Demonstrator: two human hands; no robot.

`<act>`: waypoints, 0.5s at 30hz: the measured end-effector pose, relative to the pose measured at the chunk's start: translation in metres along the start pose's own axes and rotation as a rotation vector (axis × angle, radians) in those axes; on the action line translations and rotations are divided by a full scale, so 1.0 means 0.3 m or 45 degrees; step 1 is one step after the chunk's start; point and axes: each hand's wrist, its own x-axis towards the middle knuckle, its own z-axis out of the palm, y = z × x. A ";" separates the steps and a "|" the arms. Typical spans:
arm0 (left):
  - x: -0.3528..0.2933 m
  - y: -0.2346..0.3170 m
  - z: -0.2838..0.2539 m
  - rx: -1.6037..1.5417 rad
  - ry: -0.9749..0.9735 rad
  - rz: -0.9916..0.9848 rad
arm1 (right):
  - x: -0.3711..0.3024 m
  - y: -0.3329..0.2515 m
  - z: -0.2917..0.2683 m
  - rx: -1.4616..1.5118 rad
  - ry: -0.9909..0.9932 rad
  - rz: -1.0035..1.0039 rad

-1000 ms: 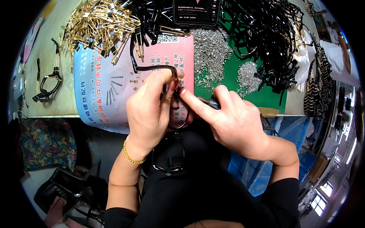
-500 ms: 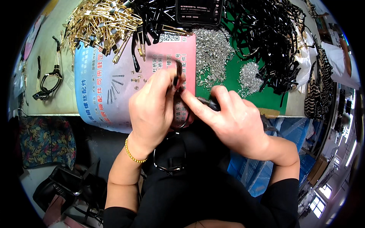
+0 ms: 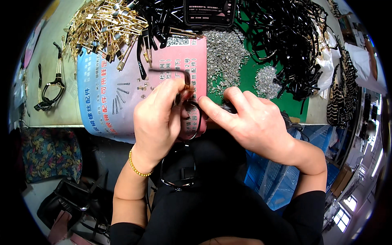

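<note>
My left hand (image 3: 157,108) is closed round the hinge area of an eyeglass frame (image 3: 178,188), whose rim hangs below it in front of my dark clothing. From the top of that hand sticks a dark temple (image 3: 175,72), its curved tip pointing left. Close by on the right, my right hand (image 3: 257,122) curls round a dark-handled slim tool (image 3: 229,107), mostly hidden by the fingers. Its index finger stretches to the fingers of my left hand. The joint between temple and frame is covered by my fingers.
Gold temples (image 3: 110,28) lie heaped at the back left, black temples (image 3: 281,45) at the back right. Silver screws (image 3: 226,57) cover part of a green mat (image 3: 253,92), beside a smaller pile (image 3: 268,81). A phone (image 3: 209,12) stands behind; glasses (image 3: 53,90) lie left of a printed sheet (image 3: 94,110).
The temple, blurred before, now stands out clearly with its tip to the left. My left hand has shifted slightly left. Less of the tool shows under my right hand.
</note>
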 end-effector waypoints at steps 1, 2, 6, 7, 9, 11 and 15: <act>0.006 0.011 0.001 -0.019 -0.010 -0.043 | 0.002 -0.002 -0.001 -0.011 -0.008 -0.006; 0.009 0.017 0.004 -0.038 -0.019 -0.086 | 0.002 -0.001 0.002 -0.021 0.002 -0.016; 0.017 0.021 0.004 0.028 -0.001 -0.062 | 0.013 0.002 0.019 -0.050 0.058 -0.041; 0.018 0.023 0.005 0.017 0.004 -0.069 | 0.018 0.001 0.023 -0.056 0.077 -0.043; 0.021 0.029 0.011 -0.006 0.015 -0.081 | 0.024 -0.002 0.028 -0.039 0.081 -0.030; 0.024 0.029 0.010 0.003 -0.004 -0.088 | 0.022 -0.008 0.031 -0.001 0.072 0.008; 0.022 0.025 0.020 -0.121 0.065 -0.183 | 0.015 -0.020 -0.030 0.161 -0.030 0.225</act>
